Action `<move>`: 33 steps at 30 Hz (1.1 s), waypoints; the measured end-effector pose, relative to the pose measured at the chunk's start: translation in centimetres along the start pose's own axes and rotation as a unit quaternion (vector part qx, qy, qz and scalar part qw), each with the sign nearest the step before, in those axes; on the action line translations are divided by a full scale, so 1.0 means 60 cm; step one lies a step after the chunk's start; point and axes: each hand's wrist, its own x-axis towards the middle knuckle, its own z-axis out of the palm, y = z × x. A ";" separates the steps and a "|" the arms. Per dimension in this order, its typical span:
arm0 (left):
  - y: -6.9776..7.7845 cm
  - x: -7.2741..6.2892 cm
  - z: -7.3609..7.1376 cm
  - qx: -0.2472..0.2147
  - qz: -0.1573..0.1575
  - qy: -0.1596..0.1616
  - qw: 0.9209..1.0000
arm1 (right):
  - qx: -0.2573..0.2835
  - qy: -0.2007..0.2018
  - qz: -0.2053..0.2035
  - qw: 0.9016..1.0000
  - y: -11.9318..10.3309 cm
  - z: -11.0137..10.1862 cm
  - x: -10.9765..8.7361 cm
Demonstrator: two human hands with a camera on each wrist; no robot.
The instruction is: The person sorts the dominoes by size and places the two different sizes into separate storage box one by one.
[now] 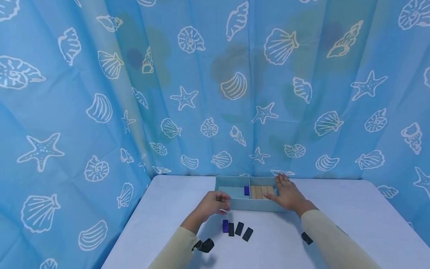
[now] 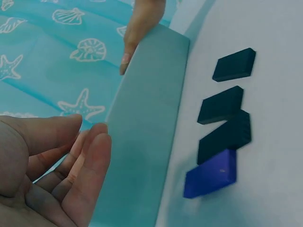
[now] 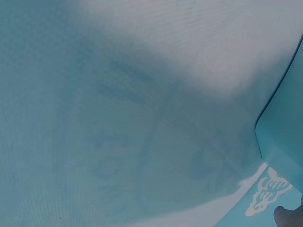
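Observation:
A pale blue-green box (image 1: 255,204) with two compartments stands at the back of the table. A purple block (image 1: 246,191) is in its left compartment, against the divider; several light wooden blocks (image 1: 258,192) lie side by side in the right one. My left hand (image 1: 214,203) is by the box's left front corner, its fingers loosely bent with nothing between them. Over the box's right end lies my right hand (image 1: 288,193), fingers extended and thumb reaching across the rim. In front of the box are another purple block (image 2: 211,174) and three black blocks (image 2: 235,64).
The white table (image 1: 174,198) extends to both sides of the box. A blue shell-patterned curtain (image 1: 208,93) hangs behind and to the left. Dark wrist-worn devices (image 1: 206,245) sit at both forearms. The right wrist view mostly shows shaded tabletop (image 3: 142,156) beside the box.

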 end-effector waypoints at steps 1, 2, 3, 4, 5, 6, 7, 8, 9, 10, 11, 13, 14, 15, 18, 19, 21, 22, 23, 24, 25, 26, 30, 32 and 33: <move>-0.003 -0.003 0.000 -0.002 -0.002 0.000 1.000 | -0.001 0.000 0.000 1.000 0.000 0.000 0.001; -0.006 -0.005 -0.001 -0.004 -0.003 0.000 1.000 | -0.002 -0.001 -0.001 1.000 0.000 0.000 0.001; -0.009 -0.007 -0.001 -0.006 -0.005 -0.001 1.000 | -0.003 0.000 -0.002 1.000 0.000 -0.001 0.001; -0.011 -0.010 -0.002 -0.008 -0.006 -0.002 1.000 | -0.002 -0.001 -0.002 1.000 0.000 -0.002 0.002; -0.014 -0.013 -0.003 -0.012 -0.007 -0.003 1.000 | -0.002 -0.001 -0.003 1.000 0.000 -0.003 0.002; -0.016 -0.015 -0.003 -0.015 -0.009 -0.004 1.000 | -0.003 -0.001 -0.004 1.000 -0.001 -0.004 0.002; -0.019 -0.016 -0.004 -0.015 -0.010 -0.003 1.000 | -0.002 -0.001 -0.004 1.000 -0.001 -0.005 0.002; -0.021 -0.018 -0.004 -0.017 -0.012 -0.002 1.000 | -0.003 -0.001 -0.004 1.000 -0.002 -0.006 0.002; -0.024 -0.019 -0.004 -0.017 -0.013 -0.001 1.000 | -0.004 -0.001 -0.004 1.000 -0.002 -0.007 0.002; -0.027 -0.021 -0.004 -0.017 -0.015 0.000 1.000 | -0.004 -0.003 -0.003 1.000 -0.002 -0.007 0.002; -0.031 -0.022 -0.004 -0.015 -0.018 0.002 1.000 | -0.005 -0.004 -0.002 1.000 -0.003 -0.007 0.002; -0.038 -0.025 -0.003 -0.013 -0.024 0.005 1.000 | -0.004 -0.007 -0.001 1.000 -0.003 -0.007 0.002; -0.041 -0.027 -0.002 -0.012 -0.026 0.007 1.000 | -0.004 -0.008 -0.001 1.000 -0.003 -0.006 0.002; -0.044 -0.029 -0.001 -0.011 -0.029 0.008 1.000 | -0.002 -0.008 -0.001 1.000 -0.004 -0.006 0.001; -0.055 -0.037 0.001 -0.005 -0.036 0.011 0.999 | 0.002 -0.006 -0.003 1.000 -0.005 -0.004 -0.001; -0.057 -0.038 0.002 -0.003 -0.038 0.011 0.999 | 0.002 -0.004 -0.003 1.000 -0.005 -0.004 -0.001; -0.062 -0.041 0.004 0.001 -0.043 0.013 0.999 | 0.004 0.001 -0.006 1.000 -0.005 -0.004 -0.002; -0.065 -0.042 0.004 0.004 -0.044 0.013 0.999 | 0.005 0.002 -0.007 1.000 -0.005 -0.004 -0.002; -0.067 -0.043 0.005 0.006 -0.045 0.015 0.999 | 0.004 0.003 -0.008 1.000 -0.004 -0.004 -0.002; -0.069 -0.043 0.005 0.008 -0.045 0.016 0.999 | 0.004 0.005 -0.009 1.000 -0.004 -0.004 -0.002; -0.072 -0.043 0.005 0.011 -0.045 0.017 0.999 | 0.005 0.006 -0.010 1.000 -0.004 -0.004 -0.002; -0.073 -0.044 0.006 0.017 -0.045 0.019 0.999 | 0.004 0.007 -0.011 1.000 -0.003 -0.004 -0.002; -0.077 -0.044 0.008 0.053 -0.048 0.028 0.997 | 0.002 0.009 -0.011 1.000 -0.003 -0.003 -0.003; -0.078 -0.045 0.009 0.074 -0.051 0.035 0.995 | 0.002 0.010 -0.010 1.000 -0.003 -0.002 -0.003; -0.078 -0.045 0.009 0.081 -0.054 0.038 0.995 | 0.003 0.010 -0.009 1.000 -0.002 -0.002 -0.002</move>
